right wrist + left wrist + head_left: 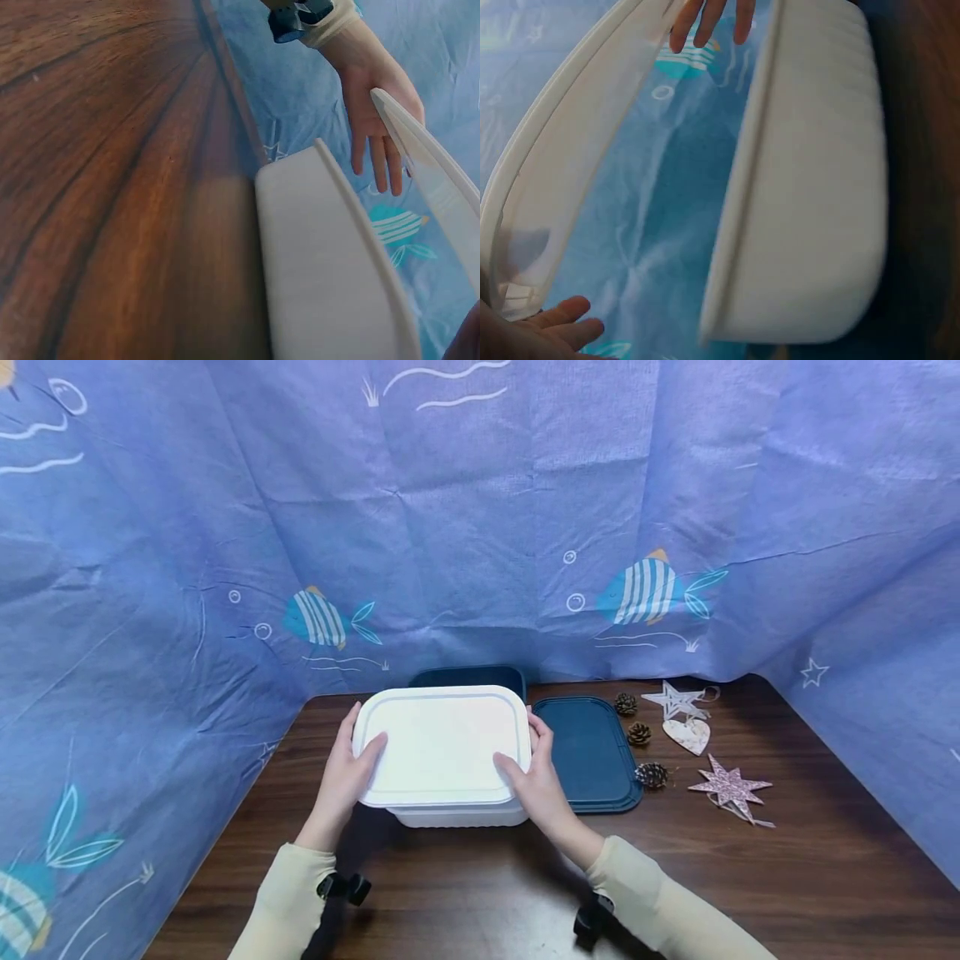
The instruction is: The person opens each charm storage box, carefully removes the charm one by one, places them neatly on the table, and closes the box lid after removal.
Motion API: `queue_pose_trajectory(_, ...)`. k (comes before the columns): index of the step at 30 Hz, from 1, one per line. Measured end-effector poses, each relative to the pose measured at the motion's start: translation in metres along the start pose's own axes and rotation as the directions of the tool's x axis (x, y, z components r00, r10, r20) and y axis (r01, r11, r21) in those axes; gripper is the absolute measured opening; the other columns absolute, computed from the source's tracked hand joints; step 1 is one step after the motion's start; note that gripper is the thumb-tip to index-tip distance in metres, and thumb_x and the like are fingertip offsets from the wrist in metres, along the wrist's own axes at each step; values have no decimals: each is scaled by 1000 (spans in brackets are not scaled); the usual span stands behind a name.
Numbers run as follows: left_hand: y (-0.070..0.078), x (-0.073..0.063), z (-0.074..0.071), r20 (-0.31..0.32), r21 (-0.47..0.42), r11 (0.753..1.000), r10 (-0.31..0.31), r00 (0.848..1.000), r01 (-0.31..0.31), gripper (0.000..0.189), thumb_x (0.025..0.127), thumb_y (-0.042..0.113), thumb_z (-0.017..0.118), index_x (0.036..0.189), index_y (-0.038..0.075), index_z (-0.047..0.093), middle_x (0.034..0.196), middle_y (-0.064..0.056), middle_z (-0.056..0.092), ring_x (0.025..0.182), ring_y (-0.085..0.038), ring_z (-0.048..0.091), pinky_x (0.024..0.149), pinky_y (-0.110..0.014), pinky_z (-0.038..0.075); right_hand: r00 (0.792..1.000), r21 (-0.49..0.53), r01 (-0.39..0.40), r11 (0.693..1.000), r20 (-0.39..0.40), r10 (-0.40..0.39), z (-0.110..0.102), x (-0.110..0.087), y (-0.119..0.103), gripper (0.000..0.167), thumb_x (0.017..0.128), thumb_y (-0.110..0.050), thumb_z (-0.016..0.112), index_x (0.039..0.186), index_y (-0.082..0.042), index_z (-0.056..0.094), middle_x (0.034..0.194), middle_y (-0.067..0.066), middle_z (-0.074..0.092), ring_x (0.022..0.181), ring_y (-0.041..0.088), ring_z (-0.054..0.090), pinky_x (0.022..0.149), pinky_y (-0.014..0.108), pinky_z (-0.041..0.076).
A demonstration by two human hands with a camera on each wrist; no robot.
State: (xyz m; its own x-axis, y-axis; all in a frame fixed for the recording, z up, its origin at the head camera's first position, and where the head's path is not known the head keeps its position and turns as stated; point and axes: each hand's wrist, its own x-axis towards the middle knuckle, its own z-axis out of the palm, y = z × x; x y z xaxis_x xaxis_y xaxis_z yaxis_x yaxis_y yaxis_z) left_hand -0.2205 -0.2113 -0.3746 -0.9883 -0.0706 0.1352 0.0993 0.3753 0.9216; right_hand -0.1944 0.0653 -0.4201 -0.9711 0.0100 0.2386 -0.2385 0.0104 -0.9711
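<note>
Between both hands, a white rectangular lid [442,747] is held above a white plastic box [461,816] on the table. The left hand [348,781] grips the lid's left edge, thumb on top and fingers beneath. At the opposite edge, the right hand [540,785] holds it the same way. A wide gap separates the lid [562,120] from the rim of the box [802,187] in the left wrist view. From the right wrist, the lid [442,180] appears apart from the box [322,262] too. The inside of the box is hidden.
Behind the lid stands a dark blue container [468,677], partly covered. A dark blue lid [588,752] lies to its right. Farther right are several pinecones [639,733], a white star [675,700], a heart ornament [687,735] and a pink star [730,787]. A blue curtain [480,527] hangs behind.
</note>
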Motion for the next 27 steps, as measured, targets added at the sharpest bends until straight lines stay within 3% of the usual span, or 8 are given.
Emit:
queue_pose_trajectory(9,-20,2,8,29,94,994,-59,998,56,73,104,24,56,162,7,15,165,-18,20,151,-33,21,121,-49,17,997,-92,-64,994,29,67,-4,3,9,81,99,-19,66,156,-12,10,169,10,10,152,25,16,121,51,13)
queue_pose_trajectory(17,-35,3,15,39,115,991,-76,996,71,72,103,24,56,161,7,17,165,-19,21,150,-35,21,121,-50,18,984,-256,-157,954,48,174,-9,-4,15,92,99,-38,62,163,-18,0,169,15,-1,153,36,7,117,63,12)
queue_pose_trajectory(27,-46,3,24,61,137,986,-104,993,94,73,103,27,56,161,6,17,164,-22,21,149,-39,22,119,-54,19,977,-288,-190,938,42,211,-12,-2,18,90,99,-35,62,163,-17,0,168,17,-2,153,35,1,117,65,9)
